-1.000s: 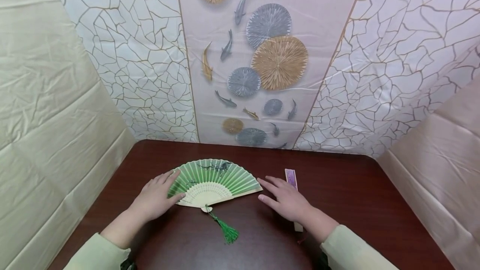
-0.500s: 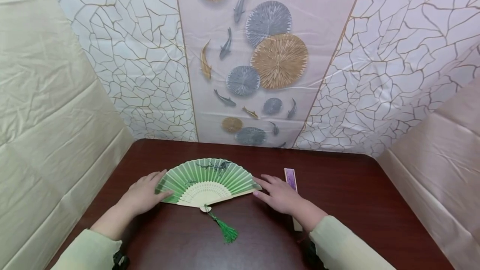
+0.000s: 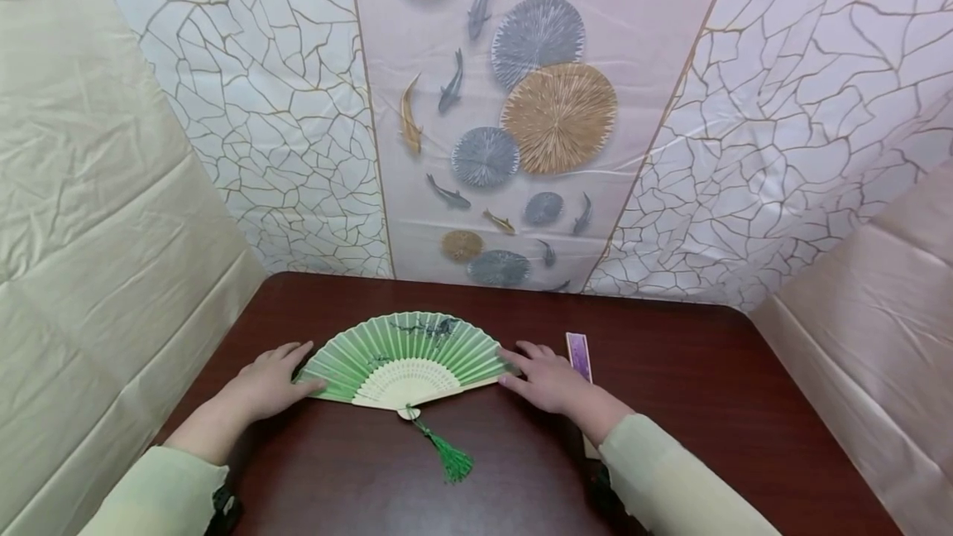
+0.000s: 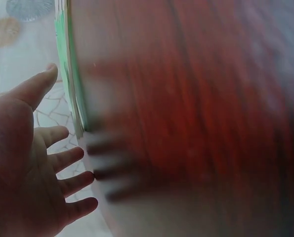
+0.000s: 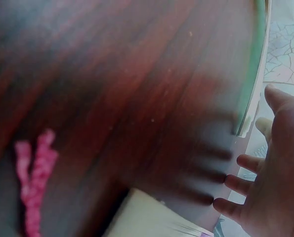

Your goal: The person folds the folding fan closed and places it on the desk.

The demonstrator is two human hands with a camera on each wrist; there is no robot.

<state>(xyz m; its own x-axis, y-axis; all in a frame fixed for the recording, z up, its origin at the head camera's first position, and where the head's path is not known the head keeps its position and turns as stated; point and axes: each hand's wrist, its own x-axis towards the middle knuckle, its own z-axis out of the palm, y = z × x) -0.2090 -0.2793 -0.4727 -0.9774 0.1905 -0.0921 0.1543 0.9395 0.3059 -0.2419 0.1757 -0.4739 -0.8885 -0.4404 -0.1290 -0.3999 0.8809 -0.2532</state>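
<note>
A green folding fan (image 3: 408, 354) lies spread on the dark red-brown table, its pale ribs meeting at the near side. From that pivot a green tassel (image 3: 452, 460) trails toward me. At the fan's left end is my left hand (image 3: 270, 383), fingers extended and spread, thumb by the fan's edge. My right hand (image 3: 547, 380) is at the other end, its fingertips at the fan's right edge, fingers likewise spread. Both wrist views show the hands with straight fingers and nothing gripped; the left wrist view has the fan (image 4: 70, 64) seen edge-on.
A folded fan with a purple cover (image 3: 578, 354) lies right of the right hand, partly hidden under that forearm. Its pink cord (image 5: 35, 182) shows in the right wrist view. The table (image 3: 707, 404) meets patterned cloth at the back and beige cloth on both sides.
My left hand has slid left from over the fan to its left tip, uncovering more green cloth. The right hand has shifted slightly left, over the fan's right end. The fan stays spread.
</note>
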